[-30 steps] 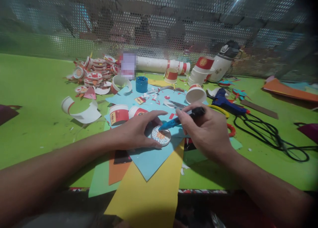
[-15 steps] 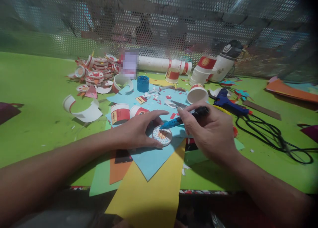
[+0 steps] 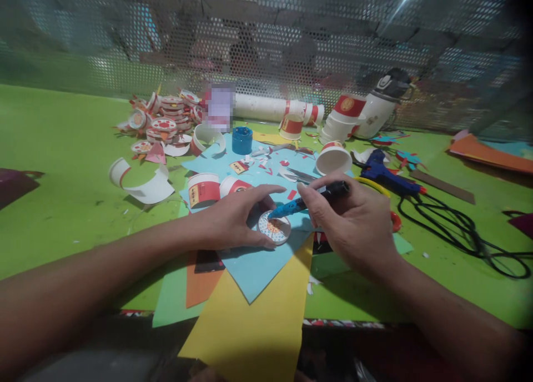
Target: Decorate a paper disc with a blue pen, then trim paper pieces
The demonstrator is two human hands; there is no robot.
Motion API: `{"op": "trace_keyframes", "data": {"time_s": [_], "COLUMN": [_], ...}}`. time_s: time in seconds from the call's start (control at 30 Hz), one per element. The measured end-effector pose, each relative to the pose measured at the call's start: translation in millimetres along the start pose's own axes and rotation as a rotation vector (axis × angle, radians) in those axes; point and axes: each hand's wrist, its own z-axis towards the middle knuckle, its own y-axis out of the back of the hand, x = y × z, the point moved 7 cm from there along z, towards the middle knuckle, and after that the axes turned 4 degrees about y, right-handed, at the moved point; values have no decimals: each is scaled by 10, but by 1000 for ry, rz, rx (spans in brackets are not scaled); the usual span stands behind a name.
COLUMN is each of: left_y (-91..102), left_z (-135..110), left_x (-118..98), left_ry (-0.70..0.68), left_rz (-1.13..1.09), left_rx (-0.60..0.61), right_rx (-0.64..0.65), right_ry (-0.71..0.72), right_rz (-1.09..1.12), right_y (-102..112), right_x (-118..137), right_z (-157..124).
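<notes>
My left hand (image 3: 239, 218) curls around the left side of a small round white disc (image 3: 280, 235), thumb at its near edge. The disc lies on light blue paper (image 3: 252, 271) and bears blue dots and an orange pattern in its middle. In my right hand (image 3: 352, 221) is a blue marker (image 3: 297, 204) with a black rear end, held like a pen. Its tip meets the disc's upper left part, or hovers just over it. Scissors (image 3: 375, 185) with yellow and red on the handles lie partly hidden behind my right hand.
Cut paper cups (image 3: 204, 190) and scraps surround the blue paper. Behind stand a blue pot (image 3: 242, 140), a pile of decorated discs (image 3: 166, 118) and a white bottle (image 3: 377, 112). A blue glue gun (image 3: 387, 174) with black cable lies right. Yellow paper (image 3: 254, 332) overhangs the table edge.
The whole view has shifted slightly, so things appear a little further right. Both hands keep their hold, with the marker tip still at the disc's upper left.
</notes>
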Motion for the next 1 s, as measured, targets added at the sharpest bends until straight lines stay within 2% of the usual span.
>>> {"op": "trace_keyframes", "data": {"time_s": [0.33, 0.5, 0.67, 0.77, 0.87, 1.0], "left_y": [1, 8, -1, -9, 0, 9], "left_z": [1, 10, 13, 12, 6, 2], "left_x": [-2, -13, -41, -31, -18, -17], "left_ry": [4, -10, -72, -61, -24, -2], "left_rz": [7, 44, 21, 19, 7, 18], "left_rx": [1, -7, -24, -21, -19, -10], "right_rx": [57, 46, -14, -23, -31, -154], "right_ry": [-15, 12, 105, 144, 81, -28], "right_rz": [60, 71, 54, 48, 134, 228], "right_y": [-41, -68, -131, -144, -80, 117], "right_x": [-15, 11, 116, 140, 73, -27], "right_z": [4, 37, 40, 9, -5, -1]}}
